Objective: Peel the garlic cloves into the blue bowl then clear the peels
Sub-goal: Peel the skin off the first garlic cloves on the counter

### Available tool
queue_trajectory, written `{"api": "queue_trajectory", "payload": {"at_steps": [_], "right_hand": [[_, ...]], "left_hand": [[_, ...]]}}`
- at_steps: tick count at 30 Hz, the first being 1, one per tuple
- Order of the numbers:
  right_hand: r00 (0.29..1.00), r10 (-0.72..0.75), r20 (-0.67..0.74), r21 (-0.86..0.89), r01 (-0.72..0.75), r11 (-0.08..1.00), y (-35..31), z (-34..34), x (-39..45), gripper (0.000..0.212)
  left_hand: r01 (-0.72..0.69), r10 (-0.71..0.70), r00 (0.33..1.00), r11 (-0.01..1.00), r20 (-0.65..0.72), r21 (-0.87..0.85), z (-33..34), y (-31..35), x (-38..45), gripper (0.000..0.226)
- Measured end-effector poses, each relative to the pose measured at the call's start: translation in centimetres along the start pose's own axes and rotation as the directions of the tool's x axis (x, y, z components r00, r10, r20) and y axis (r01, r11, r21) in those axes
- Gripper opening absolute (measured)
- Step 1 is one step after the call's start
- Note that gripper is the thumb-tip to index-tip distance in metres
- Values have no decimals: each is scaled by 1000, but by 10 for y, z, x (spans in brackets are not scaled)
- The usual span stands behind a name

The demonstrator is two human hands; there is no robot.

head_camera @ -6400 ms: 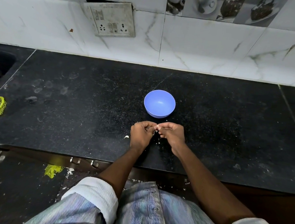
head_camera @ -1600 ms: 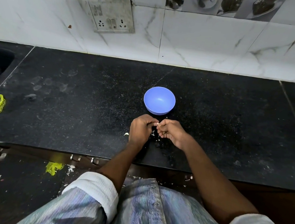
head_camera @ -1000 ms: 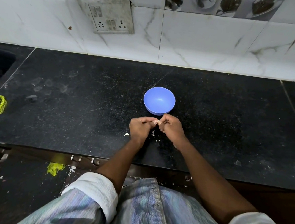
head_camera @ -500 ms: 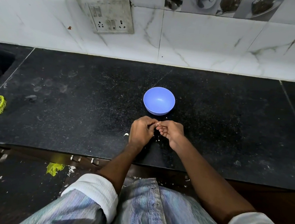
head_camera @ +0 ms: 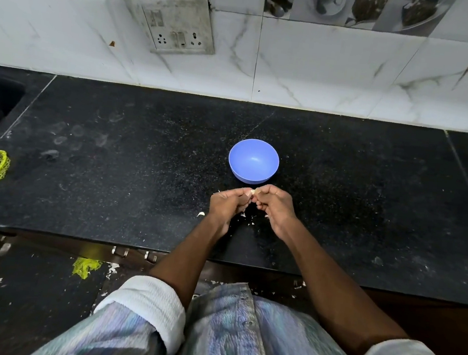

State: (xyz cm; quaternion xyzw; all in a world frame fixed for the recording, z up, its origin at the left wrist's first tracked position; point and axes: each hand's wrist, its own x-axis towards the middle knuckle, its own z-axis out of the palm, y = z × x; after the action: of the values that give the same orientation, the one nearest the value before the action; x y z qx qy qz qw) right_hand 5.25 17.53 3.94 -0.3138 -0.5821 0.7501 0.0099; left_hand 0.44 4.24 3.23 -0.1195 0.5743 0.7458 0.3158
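The black granite counter [head_camera: 107,191] carries the blue bowl [head_camera: 253,161] near its middle; the bowl looks empty, and being light plastic it would likely skid if knocked. Just in front of it, the left hand [head_camera: 228,203] and right hand [head_camera: 274,207] meet fingertip to fingertip, both curled and pinching one garlic clove [head_camera: 253,191] between them, above the counter and close to the bowl's near rim. The clove is small, light and firm, its skin papery and probably clingy, so it is best held at its ends while the nails lift the skin. A few pale peel scraps [head_camera: 247,216] lie under the hands; they should brush off easily.
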Motion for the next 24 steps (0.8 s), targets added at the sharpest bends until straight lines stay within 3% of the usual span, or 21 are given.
{"api": "queue_trajectory", "payload": {"at_steps": [6,14,24], "right_hand": [[989,-141,48,-250,148,957,3,-6,0,14],[962,-274,10,-371,258,892,4,-3,-1,15],[926,-376,-24,-579,294,761,4,-4,2,9]], "left_hand": [[161,-162,987,981,0,-107,-7,-1,3,18],[-44,45,999,999,-25,18,-3,-5,7,16],[-116,117,993,993,-23,32,0,-6,4,20]]}}
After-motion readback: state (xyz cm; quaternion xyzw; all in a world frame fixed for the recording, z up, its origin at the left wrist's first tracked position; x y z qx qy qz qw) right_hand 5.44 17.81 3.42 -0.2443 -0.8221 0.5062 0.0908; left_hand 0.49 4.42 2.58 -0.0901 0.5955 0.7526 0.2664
